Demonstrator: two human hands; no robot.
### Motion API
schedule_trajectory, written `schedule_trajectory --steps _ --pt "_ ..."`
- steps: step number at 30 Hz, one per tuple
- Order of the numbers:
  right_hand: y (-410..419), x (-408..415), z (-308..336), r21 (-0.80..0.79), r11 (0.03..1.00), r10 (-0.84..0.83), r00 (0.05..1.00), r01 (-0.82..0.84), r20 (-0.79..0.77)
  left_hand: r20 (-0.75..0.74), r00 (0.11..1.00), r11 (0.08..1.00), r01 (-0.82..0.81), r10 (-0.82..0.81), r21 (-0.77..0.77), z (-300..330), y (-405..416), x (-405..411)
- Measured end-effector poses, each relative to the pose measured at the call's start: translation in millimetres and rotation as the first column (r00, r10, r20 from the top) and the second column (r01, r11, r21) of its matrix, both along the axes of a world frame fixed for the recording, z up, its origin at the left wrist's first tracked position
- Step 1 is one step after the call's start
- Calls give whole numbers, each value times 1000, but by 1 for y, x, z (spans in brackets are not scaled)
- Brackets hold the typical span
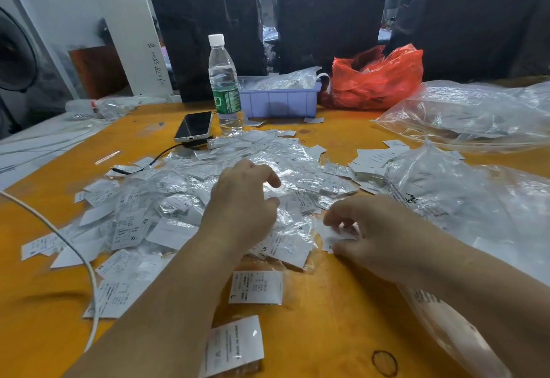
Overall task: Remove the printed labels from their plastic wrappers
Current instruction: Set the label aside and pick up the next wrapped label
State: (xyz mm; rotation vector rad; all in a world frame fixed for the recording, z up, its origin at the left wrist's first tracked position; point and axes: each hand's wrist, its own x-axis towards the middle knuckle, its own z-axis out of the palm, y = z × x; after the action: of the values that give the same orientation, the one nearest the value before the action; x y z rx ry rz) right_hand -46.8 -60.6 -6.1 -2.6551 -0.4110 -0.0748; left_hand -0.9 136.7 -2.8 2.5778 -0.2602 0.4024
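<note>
Far left, a white cable [89,270] loops over the orange table [342,333], with bare tabletop showing near the front edge. The wrapped labels [178,196] sprawl across the middle, phone [195,125] and water bottle [223,86] behind them. Left hand [242,202] hovers palm-down on the heap, fingers loosely curled, gripping nothing. Right hand [369,229] sits just beside it, pinching a small label [333,236]. Clear bags [476,199] crowd the right edge.
</note>
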Motion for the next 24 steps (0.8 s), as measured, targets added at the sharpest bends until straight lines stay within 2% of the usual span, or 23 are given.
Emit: schedule_trajectory --steps 5,9,12,16,20,24 --pt "0 -1 1 129 991 -48 993 33 110 -23 985 980 165 -169 -114 0 -8 -6" --pt "1 -1 5 336 942 -88 952 -17 294 -55 948 943 303 -313 -141 -1 -12 -11" --pt "2 -3 7 416 906 -85 925 -82 369 -73 906 902 402 -416 -155 -2 -16 -13" --pt "0 -1 5 569 820 -132 943 -70 306 -111 899 901 404 -423 -158 -3 -18 -14" --pt "-1 1 4 507 862 -146 945 -24 292 -125 892 876 385 -434 -292 -1 -15 -12" --pt "-1 0 7 409 912 -131 930 -23 344 -110 913 881 339 -392 -330 0 -13 -10"
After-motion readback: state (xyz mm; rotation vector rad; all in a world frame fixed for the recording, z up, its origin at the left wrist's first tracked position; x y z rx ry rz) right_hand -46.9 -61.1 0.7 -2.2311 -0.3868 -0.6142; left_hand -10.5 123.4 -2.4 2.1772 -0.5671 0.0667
